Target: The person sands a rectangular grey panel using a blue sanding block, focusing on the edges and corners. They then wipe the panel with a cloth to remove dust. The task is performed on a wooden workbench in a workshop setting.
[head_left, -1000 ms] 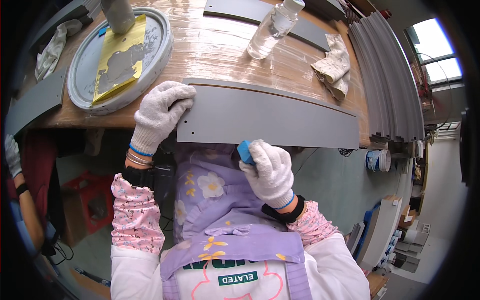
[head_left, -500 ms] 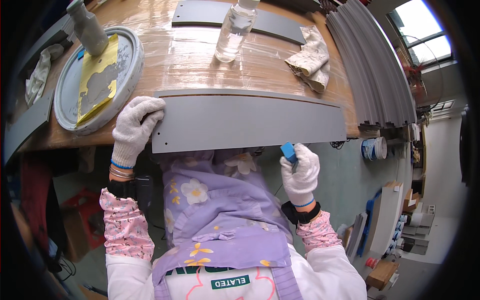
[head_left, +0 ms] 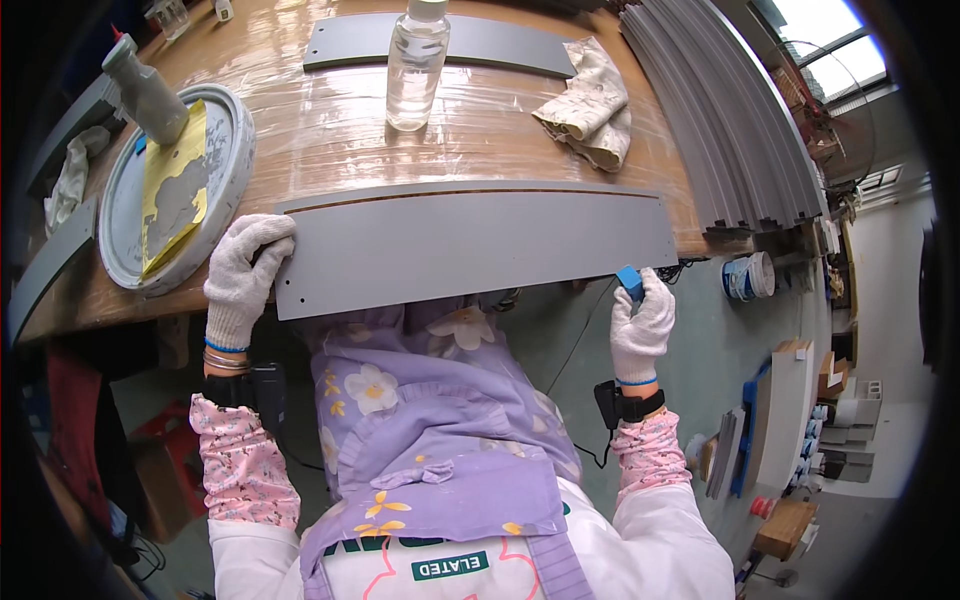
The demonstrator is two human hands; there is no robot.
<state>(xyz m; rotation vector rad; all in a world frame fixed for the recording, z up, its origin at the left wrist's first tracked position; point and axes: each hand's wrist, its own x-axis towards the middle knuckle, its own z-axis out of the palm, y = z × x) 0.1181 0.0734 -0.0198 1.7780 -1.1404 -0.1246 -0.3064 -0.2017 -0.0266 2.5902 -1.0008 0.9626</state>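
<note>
A long grey metal panel (head_left: pixel 470 245) lies along the near edge of the wooden table (head_left: pixel 320 140) and overhangs it toward me. My left hand (head_left: pixel 243 275), in a white knit glove, presses down on the panel's left end. My right hand (head_left: pixel 640 320), also gloved, holds a small blue block (head_left: pixel 629 282) against the panel's lower right edge, near its right end.
A round grey tray (head_left: pixel 225 150) with a yellow sheet and a grey squeeze bottle (head_left: pixel 145 90) sits at the left. A clear plastic bottle (head_left: pixel 417 65), a crumpled rag (head_left: pixel 592 110) and another grey panel (head_left: pixel 500 40) lie farther back. Stacked grey strips (head_left: pixel 730 120) line the right side.
My right hand with the blue block has slid rightward along the panel's near edge, from its middle to its right end. The left hand stays on the left end.
</note>
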